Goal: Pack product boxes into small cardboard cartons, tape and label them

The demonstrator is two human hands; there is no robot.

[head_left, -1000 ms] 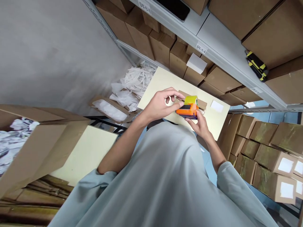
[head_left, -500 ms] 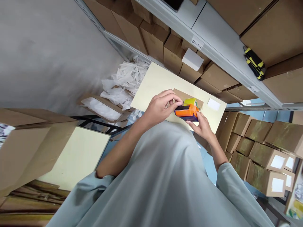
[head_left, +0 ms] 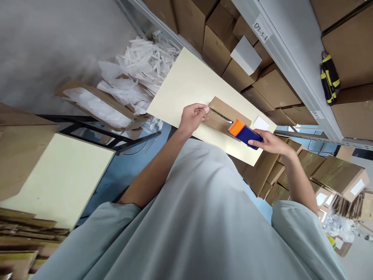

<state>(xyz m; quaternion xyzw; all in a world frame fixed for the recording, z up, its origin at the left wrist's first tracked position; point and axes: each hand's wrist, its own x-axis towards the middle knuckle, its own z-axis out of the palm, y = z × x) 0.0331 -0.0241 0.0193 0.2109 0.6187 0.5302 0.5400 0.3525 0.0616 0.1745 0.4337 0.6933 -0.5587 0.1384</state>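
Observation:
A small flat cardboard box (head_left: 225,114) lies on a pale yellow table (head_left: 186,83). My left hand (head_left: 192,116) rests on the box's near left end, fingers pressed on its top seam. My right hand (head_left: 266,140) grips an orange and blue tape dispenser (head_left: 244,133) by its blue handle, held just off the box's right end, above the table's near edge. A white label (head_left: 260,123) lies on the table beyond the dispenser.
Grey metal shelving (head_left: 291,58) packed with brown cartons runs along the right. A carton of white paper scraps (head_left: 128,81) sits left of the table. A second pale table (head_left: 58,179) and large open cartons stand at left. Taped boxes (head_left: 335,175) are stacked at right.
My right hand has drawn the tape dispenser off the box toward the right. My left hand has shifted to the box's left end. The view has swung.

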